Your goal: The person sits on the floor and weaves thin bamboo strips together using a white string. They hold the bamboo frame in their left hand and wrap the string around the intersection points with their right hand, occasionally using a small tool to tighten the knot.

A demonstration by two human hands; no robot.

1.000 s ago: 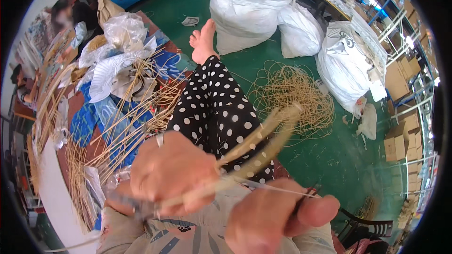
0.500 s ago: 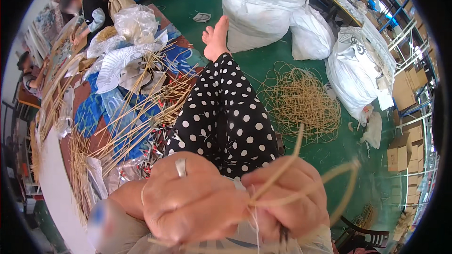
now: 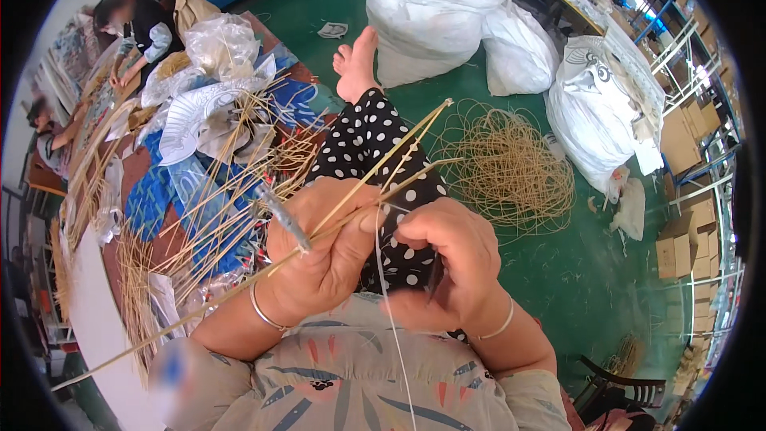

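In front of my lap, my left hand (image 3: 325,249) is closed on thin bamboo strips (image 3: 351,174). Several strips cross at its thumb and fan out toward the far right; one long end runs to the lower left. White thread (image 3: 388,303) hangs from the strips down over my shirt. A short grey rod-like piece (image 3: 281,215) lies across the back of this hand; how it is held is unclear. My right hand (image 3: 456,259) is just to the right, its fingers curled round a thin dark object (image 3: 435,279) that is mostly hidden. Its fingertips are close to the thread.
A coil of thin cane (image 3: 511,175) lies on the green floor beyond my right hand. Stuffed white bags (image 3: 439,16) stand behind it. At left, loose bamboo sticks (image 3: 215,215) and blue sheets (image 3: 187,199) cover a table. A person (image 3: 144,32) works farther back.
Both hands have dropped away from close to my head toward my lap. The bamboo strips now point away from me, and my right hand has come apart from my left.
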